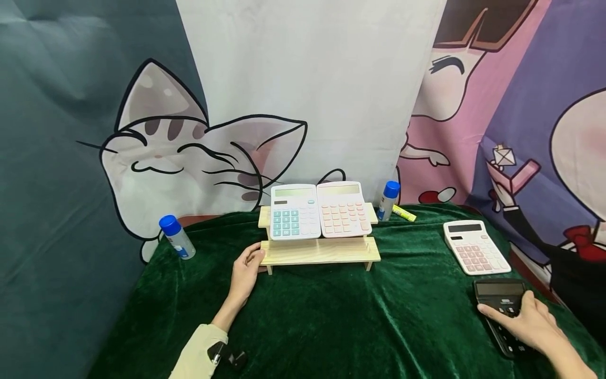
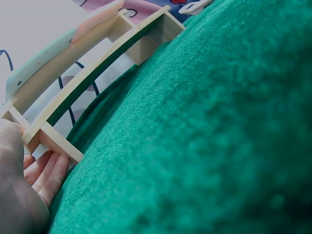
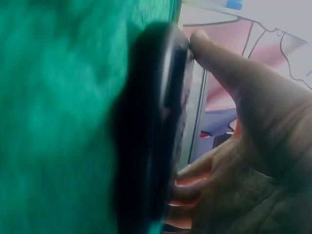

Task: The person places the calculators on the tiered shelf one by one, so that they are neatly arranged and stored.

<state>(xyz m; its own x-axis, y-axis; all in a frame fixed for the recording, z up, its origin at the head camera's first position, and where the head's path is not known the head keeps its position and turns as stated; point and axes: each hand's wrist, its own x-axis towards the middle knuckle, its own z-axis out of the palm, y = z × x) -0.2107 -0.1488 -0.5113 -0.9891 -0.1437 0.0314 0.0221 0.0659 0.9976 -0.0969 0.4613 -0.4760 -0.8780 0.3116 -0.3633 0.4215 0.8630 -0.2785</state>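
Observation:
A two-tier wooden stand (image 1: 322, 251) stands at the middle of the cloth. Leaning side by side on its upper tier are a white calculator with teal keys (image 1: 294, 213) and a white one with pink keys (image 1: 344, 210). My left hand (image 1: 246, 271) grips the left end of the lower tier, thumb above and fingers (image 2: 51, 173) bent beneath it. At the far right, my right hand (image 1: 535, 321) spans a black calculator (image 1: 499, 288), its thumb at the left edge and fingers at the right edge. Part of the keypad is hidden under the hand.
Another white calculator with pink keys (image 1: 477, 247) lies just beyond the black one. Blue-capped bottles stand at left (image 1: 177, 237) and behind the stand (image 1: 389, 201), with a yellow tube (image 1: 404, 213) beside the latter. Dark green velvet (image 1: 331, 326) covers the table; a printed backdrop (image 1: 307, 79) hangs behind.

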